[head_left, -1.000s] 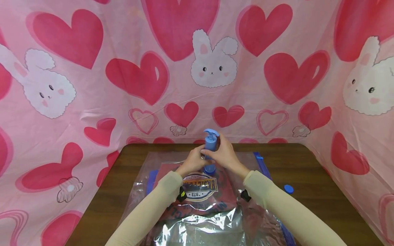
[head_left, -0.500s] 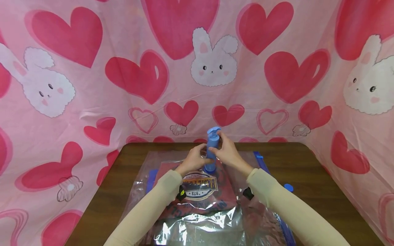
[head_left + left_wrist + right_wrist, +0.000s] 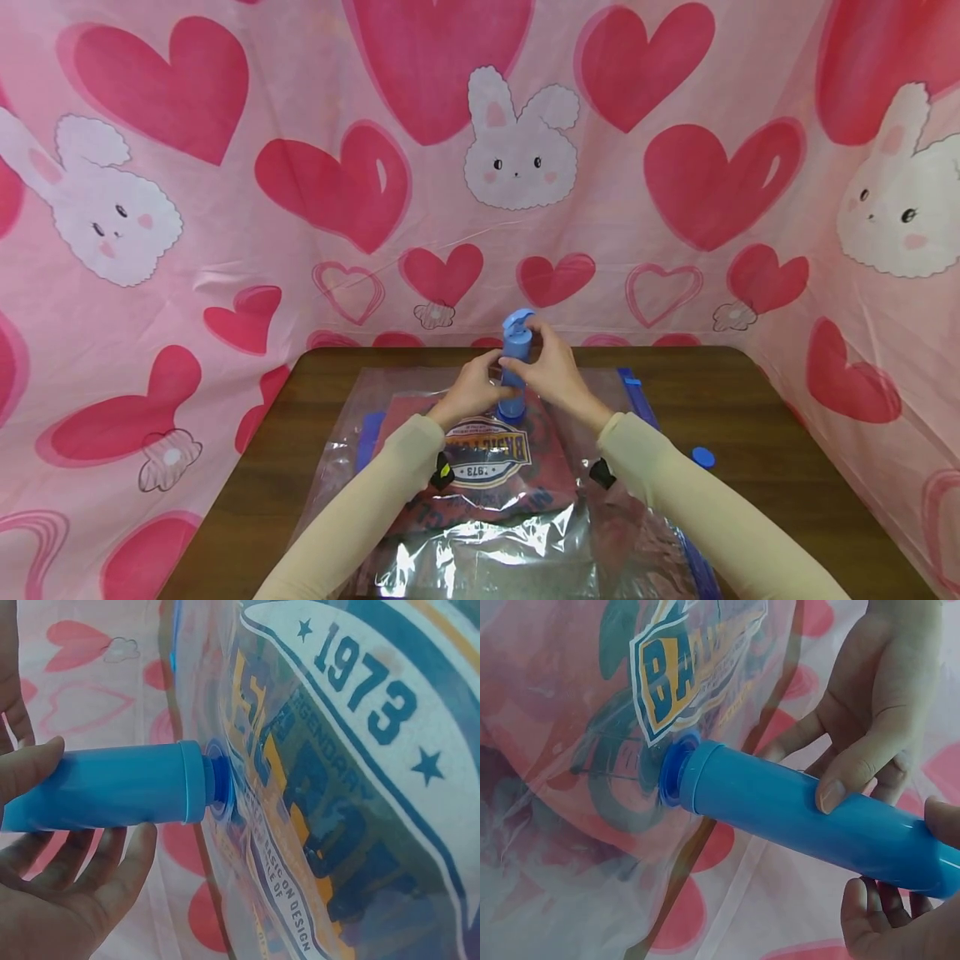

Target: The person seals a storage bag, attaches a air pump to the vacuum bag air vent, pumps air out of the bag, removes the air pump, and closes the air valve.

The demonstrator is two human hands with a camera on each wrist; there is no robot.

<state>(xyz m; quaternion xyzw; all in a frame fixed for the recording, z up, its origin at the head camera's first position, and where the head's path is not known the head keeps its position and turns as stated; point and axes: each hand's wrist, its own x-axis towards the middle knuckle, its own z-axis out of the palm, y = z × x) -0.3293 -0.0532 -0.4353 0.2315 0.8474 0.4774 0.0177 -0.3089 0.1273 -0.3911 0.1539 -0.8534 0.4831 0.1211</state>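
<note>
A blue hand pump (image 3: 516, 343) stands nearly upright with its lower end on the blue valve (image 3: 673, 772) of a clear plastic storage bag (image 3: 487, 567). My left hand (image 3: 472, 387) holds the lower part of the barrel, its thumb lying on the near side in the right wrist view. Higher up the barrel, my right hand (image 3: 558, 371) grips with curled fingers and thumb. In the left wrist view, the pump (image 3: 127, 787) meets the bag beside a printed logo. Inside the bag lies a red garment (image 3: 540, 483) with that logo.
A round blue cap (image 3: 702, 457) lies on the dark wooden table (image 3: 780, 500) to the right. The bag's blue zip strip (image 3: 641, 406) runs along its right side. Pink heart-and-rabbit cloth (image 3: 517, 233) surrounds the table at the back and sides.
The pump's top has shifted slightly right and up, and its barrel stands a little differently over the valve. My right hand moved slightly with it; my left hand stays nearly still.
</note>
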